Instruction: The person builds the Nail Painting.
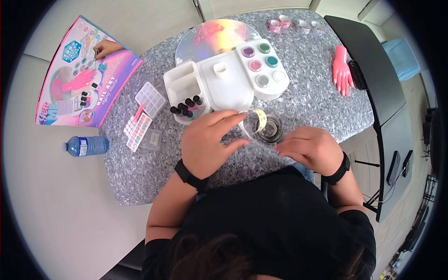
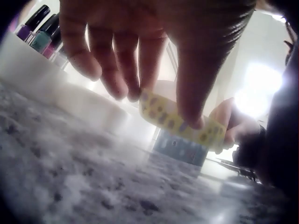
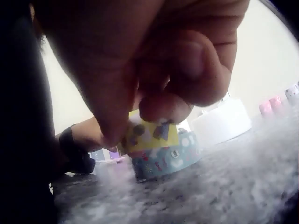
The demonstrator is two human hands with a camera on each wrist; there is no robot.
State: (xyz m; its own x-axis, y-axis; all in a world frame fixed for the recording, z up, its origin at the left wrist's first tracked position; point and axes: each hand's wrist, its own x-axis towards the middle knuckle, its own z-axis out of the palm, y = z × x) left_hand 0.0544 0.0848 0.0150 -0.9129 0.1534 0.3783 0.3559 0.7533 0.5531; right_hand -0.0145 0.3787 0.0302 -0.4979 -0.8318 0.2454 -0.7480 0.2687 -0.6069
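A yellow patterned band is curved between my two hands, just in front of the white tray unit. My left hand holds it between thumb and fingers; in the left wrist view the thumb lies against its printed face. At the other side, my right hand pinches the band, its other fingers curled in, as the right wrist view shows. Close below the yellow band, a light blue patterned band stands on edge on the table. From above, coiled bands with greyish inner sides show between the hands.
Beyond the hands stands a white tray unit with nail polish bottles and glitter pots. Sticker sheets, a water bottle and a nail art box are left. A pink model hand and small rolled bands lie right.
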